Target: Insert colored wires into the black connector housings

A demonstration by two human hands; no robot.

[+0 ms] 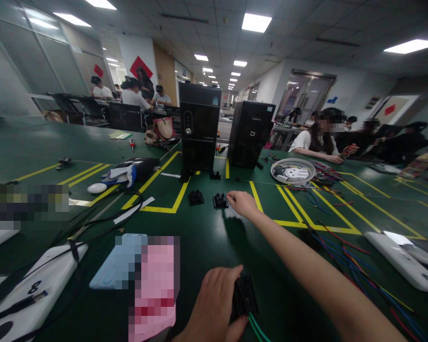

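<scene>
My left hand (216, 297), low in the middle, is closed on the left side of a black plastic part (248, 294). Green wires (255, 325) run from that part toward the bottom edge. Farther forward, my right hand (243, 203) has its fingers pinched together at the right edge of a small black plastic piece (220, 201) with upright prongs, resting on the green table (199, 228). A similar black piece (196, 197) lies just to the left. Another small black piece (215, 175) sits beyond, near the computer towers.
Two black computer towers (199, 126) stand ahead. At right are a white round basket (293, 171) and loose coloured wires (345, 259). A pink case (159, 275), a blue case (114, 261) and white power banks (53, 270) lie at left. Several people sit at tables behind.
</scene>
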